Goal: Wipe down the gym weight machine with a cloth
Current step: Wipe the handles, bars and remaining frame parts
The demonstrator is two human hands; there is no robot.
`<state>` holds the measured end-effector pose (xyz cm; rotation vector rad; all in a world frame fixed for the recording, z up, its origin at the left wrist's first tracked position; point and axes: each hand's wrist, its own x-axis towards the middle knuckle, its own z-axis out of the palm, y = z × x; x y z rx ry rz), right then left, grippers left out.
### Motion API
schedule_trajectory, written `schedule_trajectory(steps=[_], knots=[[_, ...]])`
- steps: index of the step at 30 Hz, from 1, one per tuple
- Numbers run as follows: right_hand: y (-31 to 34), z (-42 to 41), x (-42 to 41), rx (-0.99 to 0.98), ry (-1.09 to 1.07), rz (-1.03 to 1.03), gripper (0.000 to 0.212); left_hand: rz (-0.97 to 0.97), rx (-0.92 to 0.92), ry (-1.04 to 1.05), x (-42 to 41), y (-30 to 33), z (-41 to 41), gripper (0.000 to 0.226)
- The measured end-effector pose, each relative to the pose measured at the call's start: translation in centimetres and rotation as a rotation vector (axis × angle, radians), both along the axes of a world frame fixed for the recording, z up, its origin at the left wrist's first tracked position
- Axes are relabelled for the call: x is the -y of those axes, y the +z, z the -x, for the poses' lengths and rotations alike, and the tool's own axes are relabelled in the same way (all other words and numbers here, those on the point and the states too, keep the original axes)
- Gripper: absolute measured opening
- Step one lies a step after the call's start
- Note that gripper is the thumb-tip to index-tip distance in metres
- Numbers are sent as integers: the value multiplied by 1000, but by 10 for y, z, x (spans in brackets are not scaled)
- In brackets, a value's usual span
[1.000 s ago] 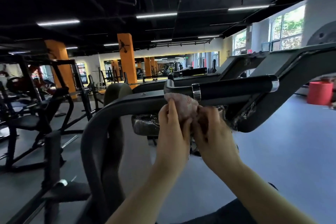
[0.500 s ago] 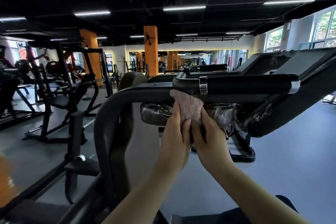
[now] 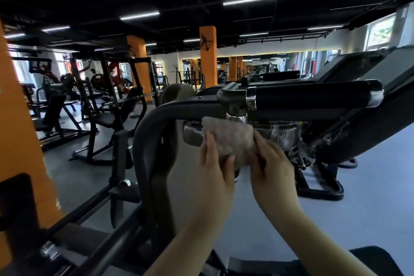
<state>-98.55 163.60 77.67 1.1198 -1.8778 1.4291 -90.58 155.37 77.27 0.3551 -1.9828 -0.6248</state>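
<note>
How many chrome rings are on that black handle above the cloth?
2: one chrome ring at the black handle's left end, above the cloth; the other at its right end. Others may be hidden.

Wrapped roller point(image 3: 277, 132) mostly behind the pink cloth point(image 3: 226, 139) — both forearms off the bottom edge.

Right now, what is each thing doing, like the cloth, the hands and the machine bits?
cloth: bunched up, held in both hands below the handle, in front of a wrapped pad.
left hand: fingers curled round the cloth.
right hand: fingers curled round the cloth.
black handle: level, nobody touching it.
wrapped pad: covered in shiny plastic film.
ceiling lights: switched on.
</note>
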Motion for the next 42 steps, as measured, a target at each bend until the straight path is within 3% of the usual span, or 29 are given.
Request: schedule_trajectory(steps=[3,5,8,11,16,20,23,25,29,32,33,35,38,42], knots=[[22,10,8,-23,-141,22,42,-63,36,-98,2,22,9,63],[26,12,13,-18,-170,50,39,-175,19,-278,7,32,14,42],[23,8,19,178,104,65,40,-319,10,-419,13,35,19,33],[19,1,22,379,325,114,39,-309,24,-420,17,31,19,37],[8,1,20,297,236,54,35,-261,40,-395,19,21,16,37],[-8,-1,19,180,60,-24,30,-272,2,-308,17,2,11,16],[-26,-6,17,151,-39,-45,19,-232,28,-232,12,-15,4,13],[-43,-9,16,157,-45,-66,15,-141,81,-172,12,-30,-1,25],[-67,-11,9,164,-62,-236,26,-176,208,-92,15,-53,-5,41],[-69,-6,4,152,-134,-229,15,-235,152,-34,10,-55,-9,48],[-66,-4,3,161,-152,-195,11,-248,86,-40,7,-53,-9,48],[-51,-1,6,202,-140,-102,22,-212,-31,-64,6,-46,-5,44],[-25,-2,14,289,-12,43,36,-238,-50,-136,7,-39,8,55],[-23,-7,23,418,148,-52,40,-420,-36,-288,1,-21,14,26]])
